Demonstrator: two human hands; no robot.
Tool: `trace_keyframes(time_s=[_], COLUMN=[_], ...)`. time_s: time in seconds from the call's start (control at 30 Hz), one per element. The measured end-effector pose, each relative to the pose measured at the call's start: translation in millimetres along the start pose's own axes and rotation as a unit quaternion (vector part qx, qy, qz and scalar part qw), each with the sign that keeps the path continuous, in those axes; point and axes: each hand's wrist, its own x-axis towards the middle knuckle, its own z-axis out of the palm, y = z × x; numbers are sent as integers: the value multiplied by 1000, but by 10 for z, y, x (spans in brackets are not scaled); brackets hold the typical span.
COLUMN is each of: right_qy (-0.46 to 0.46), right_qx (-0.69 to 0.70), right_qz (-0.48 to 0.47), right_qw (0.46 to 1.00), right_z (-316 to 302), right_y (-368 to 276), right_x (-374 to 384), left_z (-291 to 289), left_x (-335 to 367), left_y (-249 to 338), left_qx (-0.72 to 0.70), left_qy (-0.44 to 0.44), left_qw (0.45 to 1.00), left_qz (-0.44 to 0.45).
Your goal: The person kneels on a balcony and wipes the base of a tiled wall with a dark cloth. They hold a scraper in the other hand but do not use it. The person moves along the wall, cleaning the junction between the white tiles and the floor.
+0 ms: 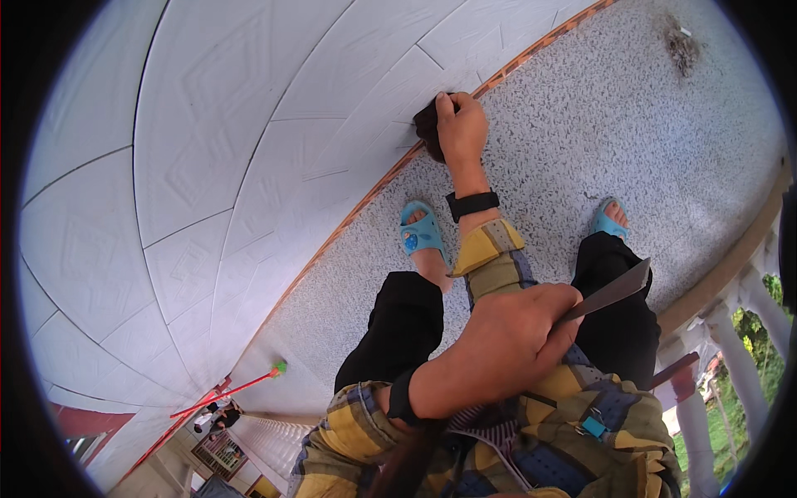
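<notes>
My right hand (463,133), reaching forward past the left, is closed round a dark brown wad (428,129), apparently a cloth. The wad touches the foot of the white tiled wall (349,91), by the orange-brown strip (378,187) where wall meets floor. Nearer my body, my left hand (506,340) crosses over the right forearm, fingers wrapped round a flat-bladed metal tool (614,290). Its blade points up and to the right; the grip is hidden in the fist. Below that wrist is a blurred dark brown bar (407,465); whether it belongs to the tool I cannot tell.
My feet in blue slippers (422,232) stand apart on the speckled floor (573,124). A small dark heap of debris (682,51) lies far right. White balusters (743,311) line the right edge. A red-handled broom (232,392) with green bristles is at lower left.
</notes>
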Motion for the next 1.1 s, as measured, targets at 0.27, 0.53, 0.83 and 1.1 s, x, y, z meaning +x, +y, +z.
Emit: trace_keyframes(time_s=[0.27, 0.53, 0.83, 1.1], right_qy=[-26, 30, -6, 17], right_qx=[27, 28, 33, 16], right_qz=[37, -32, 21, -88], right_qw=[999, 999, 999, 996], right_z=[-41, -18, -84, -105], right_y=[-96, -56, -126, -382], right_x=[-17, -7, 35, -186], left_z=[-12, 5, 17, 36], left_x=[2, 10, 47, 64], left_y=[7, 8, 14, 27], left_qx=[4, 8, 14, 17], left_qy=[2, -1, -4, 2], left_qw=[1000, 1000, 1000, 999], left_qz=[7, 7, 6, 30])
